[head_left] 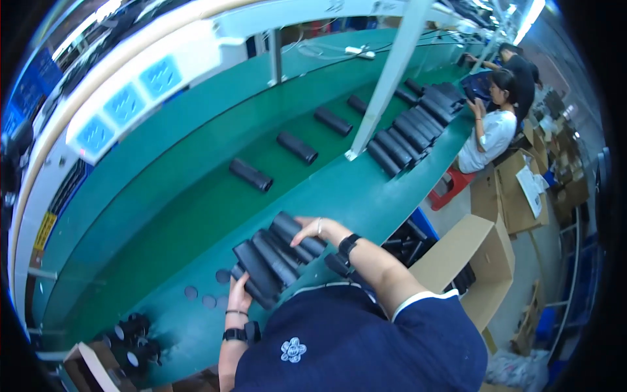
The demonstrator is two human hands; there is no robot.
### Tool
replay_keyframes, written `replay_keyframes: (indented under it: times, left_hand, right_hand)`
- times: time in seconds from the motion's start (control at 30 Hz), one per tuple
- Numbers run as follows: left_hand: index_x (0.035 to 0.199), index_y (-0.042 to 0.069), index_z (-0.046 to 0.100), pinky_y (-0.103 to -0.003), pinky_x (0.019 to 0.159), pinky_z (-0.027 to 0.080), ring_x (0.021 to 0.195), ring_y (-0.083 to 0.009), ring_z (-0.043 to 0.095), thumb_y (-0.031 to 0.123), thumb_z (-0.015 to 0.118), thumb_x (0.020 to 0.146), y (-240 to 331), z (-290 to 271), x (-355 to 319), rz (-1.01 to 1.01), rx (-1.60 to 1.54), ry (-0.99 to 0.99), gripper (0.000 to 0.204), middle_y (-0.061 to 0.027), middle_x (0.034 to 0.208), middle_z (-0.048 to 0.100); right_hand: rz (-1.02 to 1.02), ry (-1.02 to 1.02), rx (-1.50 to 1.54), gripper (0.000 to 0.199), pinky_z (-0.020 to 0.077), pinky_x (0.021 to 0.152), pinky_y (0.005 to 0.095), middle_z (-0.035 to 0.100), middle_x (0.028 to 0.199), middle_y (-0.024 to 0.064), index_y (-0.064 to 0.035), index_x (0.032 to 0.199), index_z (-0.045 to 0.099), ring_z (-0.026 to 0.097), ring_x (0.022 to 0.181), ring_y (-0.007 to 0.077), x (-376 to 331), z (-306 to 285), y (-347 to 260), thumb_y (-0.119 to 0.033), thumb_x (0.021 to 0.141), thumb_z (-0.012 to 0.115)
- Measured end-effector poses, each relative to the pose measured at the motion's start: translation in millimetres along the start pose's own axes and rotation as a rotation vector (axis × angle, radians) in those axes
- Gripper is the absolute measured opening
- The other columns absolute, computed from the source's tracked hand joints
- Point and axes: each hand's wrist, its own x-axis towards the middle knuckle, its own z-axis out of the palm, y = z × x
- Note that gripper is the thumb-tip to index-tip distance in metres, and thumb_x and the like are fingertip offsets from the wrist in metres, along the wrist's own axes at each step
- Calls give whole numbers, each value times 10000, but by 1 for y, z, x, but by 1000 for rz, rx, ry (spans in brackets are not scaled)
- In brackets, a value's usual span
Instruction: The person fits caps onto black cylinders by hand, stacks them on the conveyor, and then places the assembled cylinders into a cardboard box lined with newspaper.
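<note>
Several black cylinders [258, 269] lie side by side on the near edge of the green bench, in front of my body. My left hand [240, 295] is closed around the left end of this group, its fingers against the outermost cylinder. On the right side, my right hand [309, 230] grips the end cylinder [294, 234] from above, thumb along its side. Both hands press the row from its two sides. Small dark round discs [191, 292] lie on the bench left of my left hand.
Spaced black cylinders [297, 147] lie on the darker green strip beyond. More cylinders [408, 136] are piled farther right past a white post [392, 78]. Co-workers [486, 137] sit along the bench. An open cardboard box [480, 261] stands at right; black parts [136, 333] lie lower left.
</note>
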Motion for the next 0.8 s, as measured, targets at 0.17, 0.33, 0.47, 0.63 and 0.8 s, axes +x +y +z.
replay_keyframes:
  times: [0.17, 0.33, 0.47, 0.63, 0.8]
  left_hand:
    - [1270, 35, 450, -434, 886, 492, 1076, -261, 558, 108, 624, 872, -2, -9, 9, 59, 7, 74, 441, -124, 1212, 551]
    - [1271, 59, 395, -477, 888, 469, 1094, -269, 542, 260, 687, 828, -2, -4, 19, -22, -59, 233, 568, -122, 1178, 541]
    - [1296, 92, 384, -614, 870, 416, 1165, -280, 484, 317, 668, 850, 11, 8, 5, -109, 167, 321, 575, -99, 1237, 503]
    - [1285, 97, 400, -585, 891, 413, 1154, -261, 499, 307, 704, 830, 24, 18, -14, -24, 174, 274, 586, -90, 1229, 516]
    - [1284, 54, 366, -372, 836, 502, 1056, -217, 571, 256, 715, 823, 24, 17, -18, 95, 139, 136, 613, -95, 1184, 539]
  right_hand:
    - [-92, 420, -111, 1141, 300, 1083, 401, 331, 1429, 254, 54, 1420, 216, 348, 1319, 338, -13, -14, 10, -298, 541, 853]
    - [-74, 382, -90, 903, 441, 947, 350, 556, 1223, 204, -50, 1430, 280, 565, 1089, 278, -4, -33, 18, -145, 672, 761]
    - [0, 535, -626, 851, 424, 968, 409, 520, 1236, 219, -127, 1439, 299, 510, 1121, 373, 13, -38, 39, -233, 709, 723]
    - [-349, 870, -902, 654, 432, 874, 450, 521, 1124, 185, -139, 1324, 459, 492, 1012, 375, -7, 28, -31, -259, 738, 724]
    - [-609, 430, -869, 705, 381, 880, 452, 534, 1110, 175, -126, 1330, 455, 467, 1056, 339, 12, 113, -82, -464, 757, 685]
